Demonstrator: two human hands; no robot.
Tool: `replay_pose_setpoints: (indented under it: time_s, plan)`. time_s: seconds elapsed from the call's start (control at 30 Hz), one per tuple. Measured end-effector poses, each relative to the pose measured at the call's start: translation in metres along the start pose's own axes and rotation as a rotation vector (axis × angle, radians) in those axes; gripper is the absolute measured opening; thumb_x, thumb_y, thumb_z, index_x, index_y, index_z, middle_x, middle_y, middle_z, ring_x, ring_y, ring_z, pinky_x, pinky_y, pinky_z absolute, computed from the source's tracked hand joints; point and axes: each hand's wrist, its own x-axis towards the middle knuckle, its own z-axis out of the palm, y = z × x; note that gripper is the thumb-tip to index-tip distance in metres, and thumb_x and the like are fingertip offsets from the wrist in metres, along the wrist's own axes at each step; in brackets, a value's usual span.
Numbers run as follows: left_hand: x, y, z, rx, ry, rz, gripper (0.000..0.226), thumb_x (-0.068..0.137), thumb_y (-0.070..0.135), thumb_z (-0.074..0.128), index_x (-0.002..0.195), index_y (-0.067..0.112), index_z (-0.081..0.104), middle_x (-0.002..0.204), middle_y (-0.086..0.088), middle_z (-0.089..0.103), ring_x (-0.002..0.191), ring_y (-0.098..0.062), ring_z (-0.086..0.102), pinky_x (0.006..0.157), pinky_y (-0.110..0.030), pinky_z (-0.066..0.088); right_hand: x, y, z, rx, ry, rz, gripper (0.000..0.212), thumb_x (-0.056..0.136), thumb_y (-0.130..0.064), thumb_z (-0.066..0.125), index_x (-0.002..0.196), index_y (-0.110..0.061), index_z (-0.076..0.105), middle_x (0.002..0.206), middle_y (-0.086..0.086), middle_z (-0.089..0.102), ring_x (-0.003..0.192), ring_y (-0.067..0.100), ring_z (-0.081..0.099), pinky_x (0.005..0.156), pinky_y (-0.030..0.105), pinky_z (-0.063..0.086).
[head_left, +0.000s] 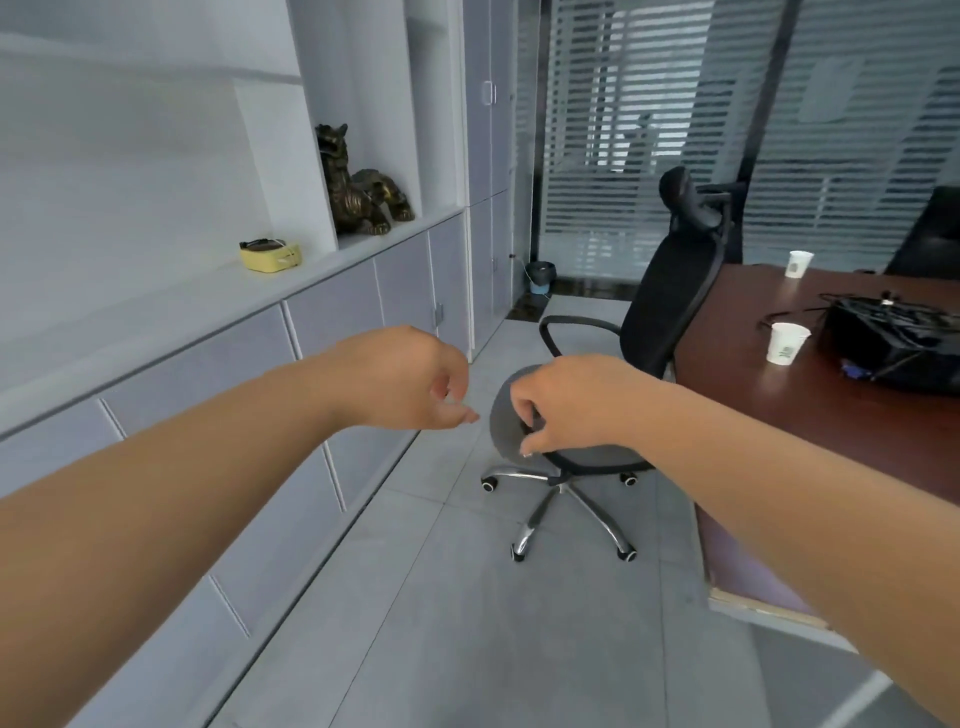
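Left hand (410, 379) and right hand (566, 405), the 2 loosely curled and empty, reach toward the office chair (670, 291) at the right edge of the floor (467, 597), beside the desk (779, 374); advisable: open the fingers, grasp the seat evenly.

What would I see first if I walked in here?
Two bare arms stretch forward, the left hand and right hand holding nothing, toward a black chair on wheels mid-room. A dark animal statue sits on the white shelf at the left, and two paper cups stand on the brown desk at the right.
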Motion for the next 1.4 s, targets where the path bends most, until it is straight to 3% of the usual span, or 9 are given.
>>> replay_pose_setpoints:
  time_s: [0.33,0.57,0.7,0.8,0.93,1.1,1.23,1.4]
  plan:
    - [0.197,-0.11,0.003,-0.124,0.037,0.174,0.019,0.082,0.053,0.057,0.073,0.039,0.05,0.085,0.013,0.059,0.088,-0.011,0.059,0.081,-0.032,0.049,0.131,0.124,0.0,-0.001,-0.061,0.27,0.024,0.087,-0.046,0.057,0.091,-0.025,0.045,0.089,-0.007,0.05,0.08,0.013,0.045,0.053,0.021,0.027]
    - [0.318,-0.172,0.0,-0.262,0.071,0.242,0.017,0.081,0.053,0.056,0.073,0.038,0.057,0.079,0.017,0.06,0.081,-0.004,0.059,0.077,-0.024,0.05,0.193,0.21,-0.007,-0.052,0.017,0.497,0.013,0.091,-0.036,0.052,0.09,-0.025,0.046,0.074,-0.011,0.044,0.077,0.013,0.044,0.051,0.022,0.026]
    - [0.386,-0.175,0.012,-0.31,0.056,0.298,0.022,0.084,0.048,0.057,0.085,0.028,0.065,0.08,0.018,0.06,0.076,0.005,0.053,0.067,-0.009,0.04,0.203,0.256,0.001,0.052,0.028,0.666,0.024,0.091,-0.037,0.053,0.109,-0.022,0.053,0.09,-0.006,0.051,0.085,0.015,0.047,0.066,0.026,0.036]
    - [0.434,-0.162,0.03,-0.444,0.019,0.326,0.022,0.083,0.049,0.057,0.086,0.029,0.065,0.084,0.018,0.062,0.081,0.005,0.054,0.072,-0.016,0.043,0.203,0.291,0.015,0.193,0.002,0.774,0.037,0.09,-0.039,0.055,0.121,-0.019,0.053,0.094,-0.006,0.049,0.087,0.014,0.047,0.073,0.026,0.04]
    - [0.497,-0.144,0.055,-0.524,-0.019,0.336,0.019,0.084,0.047,0.059,0.084,0.028,0.065,0.086,0.016,0.063,0.085,0.0,0.057,0.076,-0.02,0.048,0.201,0.348,0.049,0.33,0.031,0.92,0.038,0.089,-0.041,0.058,0.119,-0.019,0.055,0.107,-0.002,0.06,0.086,0.013,0.051,0.073,0.025,0.043]
    - [0.579,-0.131,0.074,-0.697,0.05,0.274,0.02,0.086,0.043,0.059,0.09,0.025,0.066,0.089,0.016,0.064,0.087,0.005,0.055,0.071,-0.01,0.039,0.2,0.431,0.09,0.445,0.233,1.099,0.042,0.087,-0.044,0.06,0.12,-0.02,0.054,0.107,0.0,0.062,0.08,0.011,0.055,0.061,0.021,0.042]
    - [0.646,-0.109,0.092,-0.837,0.023,0.211,0.016,0.088,0.04,0.058,0.088,0.025,0.065,0.084,0.014,0.066,0.084,0.003,0.057,0.068,-0.012,0.04,0.206,0.501,0.117,0.638,0.528,1.269,0.067,0.083,-0.044,0.064,0.138,-0.014,0.042,0.132,0.005,0.051,0.115,0.021,0.052,0.089,0.032,0.044]
    - [0.704,-0.065,0.116,-1.025,-0.04,0.195,0.008,0.089,0.038,0.057,0.083,0.032,0.059,0.086,0.012,0.066,0.091,-0.006,0.061,0.082,-0.026,0.049,0.209,0.557,0.138,0.715,0.549,1.435,0.08,0.084,-0.048,0.061,0.146,-0.011,0.026,0.149,0.007,0.034,0.134,0.024,0.037,0.104,0.036,0.033]
